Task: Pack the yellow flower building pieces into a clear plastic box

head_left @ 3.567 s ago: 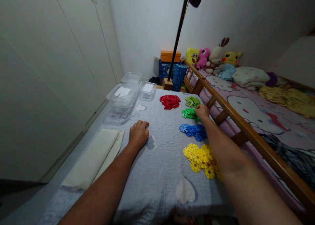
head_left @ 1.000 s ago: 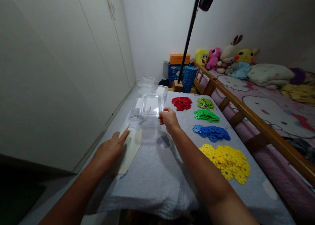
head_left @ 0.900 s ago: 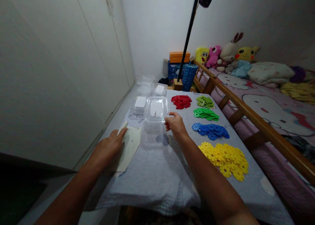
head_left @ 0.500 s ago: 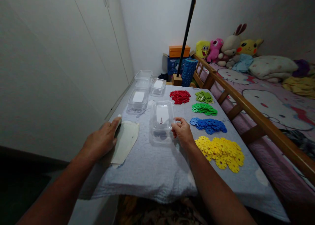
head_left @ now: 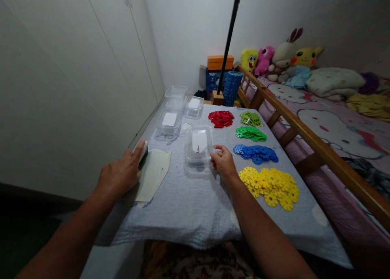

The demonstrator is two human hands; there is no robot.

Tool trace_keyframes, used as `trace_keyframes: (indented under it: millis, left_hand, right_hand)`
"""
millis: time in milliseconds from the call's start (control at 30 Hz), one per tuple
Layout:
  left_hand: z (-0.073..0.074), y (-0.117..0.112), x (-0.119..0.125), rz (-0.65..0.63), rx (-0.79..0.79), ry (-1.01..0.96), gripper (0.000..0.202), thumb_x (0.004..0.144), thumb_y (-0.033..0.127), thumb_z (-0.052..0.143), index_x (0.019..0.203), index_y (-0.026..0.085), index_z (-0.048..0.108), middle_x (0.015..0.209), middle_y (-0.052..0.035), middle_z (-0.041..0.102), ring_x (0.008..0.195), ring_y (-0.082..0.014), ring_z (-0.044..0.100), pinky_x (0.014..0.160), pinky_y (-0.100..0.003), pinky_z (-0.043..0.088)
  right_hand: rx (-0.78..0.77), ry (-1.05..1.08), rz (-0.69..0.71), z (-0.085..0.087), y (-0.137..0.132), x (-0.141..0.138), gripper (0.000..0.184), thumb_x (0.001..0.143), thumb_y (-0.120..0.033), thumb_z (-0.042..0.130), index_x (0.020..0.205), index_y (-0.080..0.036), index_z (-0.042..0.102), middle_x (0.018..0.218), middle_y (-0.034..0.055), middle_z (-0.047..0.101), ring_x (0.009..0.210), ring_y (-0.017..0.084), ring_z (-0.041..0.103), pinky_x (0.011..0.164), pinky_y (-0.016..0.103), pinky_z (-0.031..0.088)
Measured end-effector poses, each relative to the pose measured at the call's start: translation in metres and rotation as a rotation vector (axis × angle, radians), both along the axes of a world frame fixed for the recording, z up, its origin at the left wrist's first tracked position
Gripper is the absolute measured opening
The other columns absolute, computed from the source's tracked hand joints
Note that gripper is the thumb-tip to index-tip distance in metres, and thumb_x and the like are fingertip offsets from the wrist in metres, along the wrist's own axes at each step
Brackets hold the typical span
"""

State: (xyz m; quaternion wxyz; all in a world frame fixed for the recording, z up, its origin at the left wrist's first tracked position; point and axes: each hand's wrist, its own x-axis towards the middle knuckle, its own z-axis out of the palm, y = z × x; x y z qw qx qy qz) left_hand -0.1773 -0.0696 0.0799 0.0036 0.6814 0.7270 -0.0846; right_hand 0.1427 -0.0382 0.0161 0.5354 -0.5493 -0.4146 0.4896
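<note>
My right hand (head_left: 223, 164) grips the right edge of a clear plastic box (head_left: 199, 149) that rests on the grey cloth (head_left: 195, 205). My left hand (head_left: 122, 174) lies flat on a cream folded cloth (head_left: 154, 173) at the left edge, fingers stretched out. To the right of the box lie piles of plastic flower discs: yellow (head_left: 269, 183), blue (head_left: 255, 153), green (head_left: 250, 133), light green (head_left: 249, 118) and red (head_left: 221, 118).
Three more clear boxes (head_left: 169, 122) (head_left: 193, 107) (head_left: 175, 95) stand at the far left of the cloth. A white cupboard wall (head_left: 76, 88) runs along the left. A wooden bed rail (head_left: 307, 136) and a bed with plush toys (head_left: 280, 59) lie right. A black pole (head_left: 227, 39) rises behind.
My right hand carried one clear box from the stack toward me and set it down on the cloth next to the yellow pile. My left hand stayed on the cream cloth.
</note>
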Motion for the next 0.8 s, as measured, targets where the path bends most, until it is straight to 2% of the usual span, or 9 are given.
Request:
trace_keyframes:
  millis: [200,367,500,667,800]
  left_hand:
    - [-0.0001,-0.0007,0.0030,0.007,0.011,0.001,0.079,0.095,0.021,0.037,0.170,0.027,0.013,0.146,-0.0226,0.059,0.105,-0.0412,0.072,0.084,-0.054,0.056]
    - [-0.0025,0.0007,-0.0015,0.013,0.011,-0.004,0.083,0.095,0.030,0.045,0.170,0.028,0.009,0.147,-0.0226,0.059,0.105,-0.0404,0.072,0.086,-0.053,0.056]
    - [-0.0041,0.0015,-0.0037,-0.001,0.015,-0.009,0.082,0.098,0.036,0.043,0.170,0.025,0.007,0.149,-0.0226,0.057,0.110,-0.0414,0.071,0.088,-0.053,0.056]
    - [-0.0024,0.0013,-0.0008,-0.001,0.010,-0.004,0.080,0.099,0.041,0.041,0.170,0.022,0.010,0.149,-0.0234,0.058,0.112,-0.0426,0.070,0.090,-0.054,0.055]
    - [-0.0004,0.0012,0.0008,0.012,0.033,-0.081,0.079,0.098,0.042,0.041,0.169,0.017,0.017,0.151,-0.0239,0.058,0.119,-0.0435,0.067,0.095,-0.056,0.053]
  right_hand:
    - [-0.009,0.002,-0.012,0.0037,-0.0012,-0.0010,0.050,0.065,-0.040,0.067,0.107,-0.020,0.053,0.053,-0.0116,0.056,0.040,0.009,0.044,0.037,0.019,0.034]
    - [-0.019,0.006,-0.012,0.0054,-0.0014,-0.0015,0.050,0.064,-0.042,0.067,0.106,-0.020,0.053,0.052,-0.0119,0.055,0.040,0.009,0.044,0.037,0.019,0.034]
    - [-0.015,0.005,-0.013,0.0036,-0.0004,-0.0014,0.049,0.064,-0.042,0.066,0.105,-0.020,0.052,0.052,-0.0119,0.055,0.039,0.009,0.043,0.036,0.019,0.033]
    - [-0.020,0.004,-0.008,0.0028,-0.0010,-0.0017,0.048,0.065,-0.040,0.066,0.107,-0.021,0.053,0.053,-0.0123,0.055,0.040,0.009,0.044,0.037,0.019,0.034]
    - [-0.025,0.008,-0.002,0.0035,-0.0017,-0.0023,0.049,0.065,-0.041,0.067,0.108,-0.020,0.053,0.053,-0.0120,0.056,0.041,0.010,0.045,0.037,0.019,0.034]
